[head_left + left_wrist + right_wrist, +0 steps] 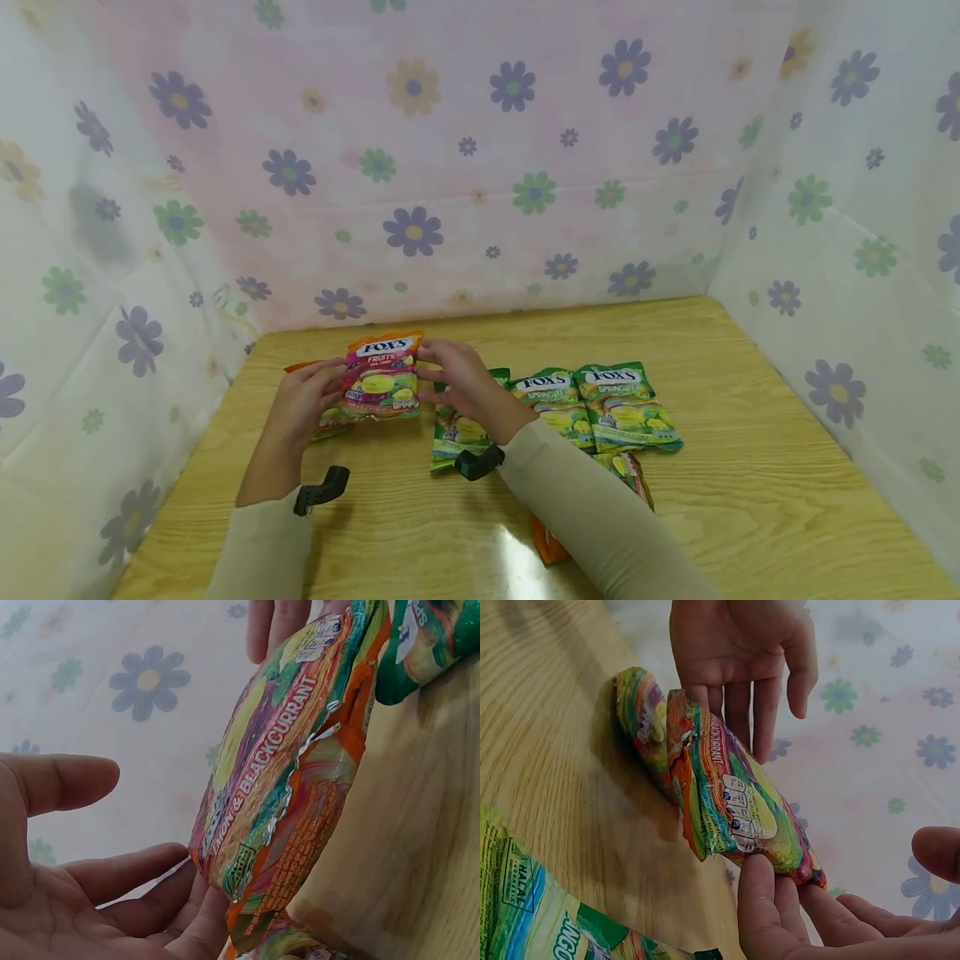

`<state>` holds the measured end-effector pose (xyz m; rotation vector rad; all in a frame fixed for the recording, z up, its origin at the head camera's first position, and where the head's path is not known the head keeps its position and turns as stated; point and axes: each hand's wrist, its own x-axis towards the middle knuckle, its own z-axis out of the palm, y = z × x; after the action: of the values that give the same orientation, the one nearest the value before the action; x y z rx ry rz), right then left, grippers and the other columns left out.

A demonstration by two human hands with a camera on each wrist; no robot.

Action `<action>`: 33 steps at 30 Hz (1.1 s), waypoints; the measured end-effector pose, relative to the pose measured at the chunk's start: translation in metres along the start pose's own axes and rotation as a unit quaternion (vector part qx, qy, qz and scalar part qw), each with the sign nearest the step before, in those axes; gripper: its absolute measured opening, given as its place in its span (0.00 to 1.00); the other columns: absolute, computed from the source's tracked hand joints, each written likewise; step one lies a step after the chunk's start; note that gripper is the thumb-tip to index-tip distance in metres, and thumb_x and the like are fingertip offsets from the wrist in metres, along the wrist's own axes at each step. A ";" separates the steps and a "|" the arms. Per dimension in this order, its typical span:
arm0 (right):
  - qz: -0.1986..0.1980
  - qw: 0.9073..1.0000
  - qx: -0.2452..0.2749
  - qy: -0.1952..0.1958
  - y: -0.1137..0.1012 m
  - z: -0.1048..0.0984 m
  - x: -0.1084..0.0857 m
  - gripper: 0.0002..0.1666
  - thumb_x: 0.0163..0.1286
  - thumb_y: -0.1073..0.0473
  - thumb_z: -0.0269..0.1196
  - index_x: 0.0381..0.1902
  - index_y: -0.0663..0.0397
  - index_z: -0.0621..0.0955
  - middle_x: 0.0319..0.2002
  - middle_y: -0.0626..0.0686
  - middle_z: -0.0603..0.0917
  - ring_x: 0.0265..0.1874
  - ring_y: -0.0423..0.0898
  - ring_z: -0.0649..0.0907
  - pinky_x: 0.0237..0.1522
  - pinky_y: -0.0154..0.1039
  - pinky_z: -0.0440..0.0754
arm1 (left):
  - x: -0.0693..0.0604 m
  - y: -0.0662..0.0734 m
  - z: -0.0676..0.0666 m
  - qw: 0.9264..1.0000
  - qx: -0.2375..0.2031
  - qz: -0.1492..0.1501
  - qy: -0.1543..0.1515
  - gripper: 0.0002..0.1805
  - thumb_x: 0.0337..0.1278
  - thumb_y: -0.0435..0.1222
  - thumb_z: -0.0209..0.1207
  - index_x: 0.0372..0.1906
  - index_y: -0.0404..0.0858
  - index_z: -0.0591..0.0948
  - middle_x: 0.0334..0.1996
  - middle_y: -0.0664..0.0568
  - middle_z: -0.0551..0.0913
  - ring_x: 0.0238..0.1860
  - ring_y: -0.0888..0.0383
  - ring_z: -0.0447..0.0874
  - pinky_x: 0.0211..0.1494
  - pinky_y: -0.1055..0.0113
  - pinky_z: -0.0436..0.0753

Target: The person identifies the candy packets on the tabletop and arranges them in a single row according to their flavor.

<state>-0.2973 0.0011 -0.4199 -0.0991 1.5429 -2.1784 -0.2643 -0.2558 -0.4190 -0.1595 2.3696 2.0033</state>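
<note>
An orange-and-purple Fox's Fruits candy bag [381, 379] is held up between the two hands at the left of the table. The left hand [303, 400] touches its left edge with extended fingers; in the left wrist view the thumb stands off the candy bag [262, 772]. On the opposite edge, the right hand [468, 383] supports it with its fingers, and the thumb is apart from it in the right wrist view. Behind and below the raised bag lies a second fruit candy bag [639, 712], partly hidden by the left hand in the head view.
Green Fox's candy bags lie in a row: a left one [459, 433] partly behind the right hand, a middle one [551, 404] and a right one [626, 408]. An orange bag [550, 542] shows from under the right forearm. Flowered cloth walls [480, 167] enclose the wooden table [405, 517].
</note>
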 end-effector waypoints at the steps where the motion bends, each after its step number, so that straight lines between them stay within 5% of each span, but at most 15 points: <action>1: 0.001 1.000 0.001 0.002 0.001 0.001 0.001 0.36 0.78 0.48 0.59 0.79 0.49 0.67 0.73 0.53 0.73 0.72 0.58 0.73 0.66 0.62 0.78 | 0.001 -0.001 0.001 1.000 -0.002 -0.002 -0.001 0.32 0.81 0.46 0.49 0.75 0.27 0.67 0.73 0.35 0.68 0.56 0.62 0.82 0.56 0.77 0.83; 5: 0.008 1.000 0.005 0.013 0.003 0.004 0.008 0.34 0.78 0.48 0.59 0.78 0.49 0.68 0.72 0.53 0.74 0.71 0.58 0.74 0.66 0.63 0.78 | 0.004 -0.004 0.002 1.000 0.009 -0.017 -0.001 0.33 0.82 0.46 0.48 0.77 0.27 0.64 0.77 0.36 0.65 0.67 0.52 0.76 0.60 0.77 0.81; 13: 0.014 1.000 -0.002 0.022 0.009 0.008 0.013 0.33 0.79 0.50 0.56 0.77 0.51 0.69 0.75 0.55 0.71 0.72 0.59 0.72 0.64 0.61 0.80 | 0.009 -0.012 0.005 0.999 0.016 -0.035 -0.009 0.38 0.80 0.50 0.50 0.80 0.30 0.59 0.80 0.38 0.58 0.78 0.43 0.62 0.81 0.51 0.63; 22: 0.025 0.999 -0.006 0.038 0.018 0.004 0.020 0.28 0.79 0.47 0.57 0.73 0.45 0.75 0.75 0.55 0.71 0.72 0.60 0.72 0.64 0.60 0.80 | 0.011 -0.016 0.008 0.998 0.017 -0.045 -0.029 0.39 0.80 0.49 0.51 0.82 0.32 0.54 0.83 0.38 0.50 0.82 0.39 0.51 0.83 0.48 0.57; 33: 0.043 0.998 -0.009 0.039 0.025 0.003 0.027 0.27 0.79 0.48 0.57 0.72 0.43 0.76 0.76 0.55 0.70 0.73 0.59 0.72 0.66 0.59 0.78 | 0.009 -0.018 0.008 0.998 0.022 -0.046 -0.040 0.39 0.81 0.48 0.49 0.82 0.31 0.53 0.83 0.37 0.50 0.82 0.40 0.51 0.83 0.48 0.56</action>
<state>-0.3123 -0.0193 -0.4474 0.0459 1.5787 -2.1247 -0.2722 -0.2512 -0.4388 -0.1795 2.3113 1.8777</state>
